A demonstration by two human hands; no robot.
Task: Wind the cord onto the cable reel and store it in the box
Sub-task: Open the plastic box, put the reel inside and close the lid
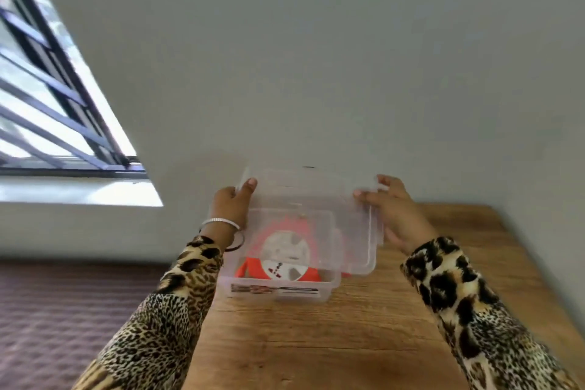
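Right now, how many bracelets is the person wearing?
2, both on the left wrist: a silver bangle and, just below it, a thin dark ring. The right wrist shows none, though the sleeve could hide one.

Both arms extended, left hand and right hand pinching closed.

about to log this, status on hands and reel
Both hands, left and right, grip clear lid. Reel inside box. Nothing in the way.
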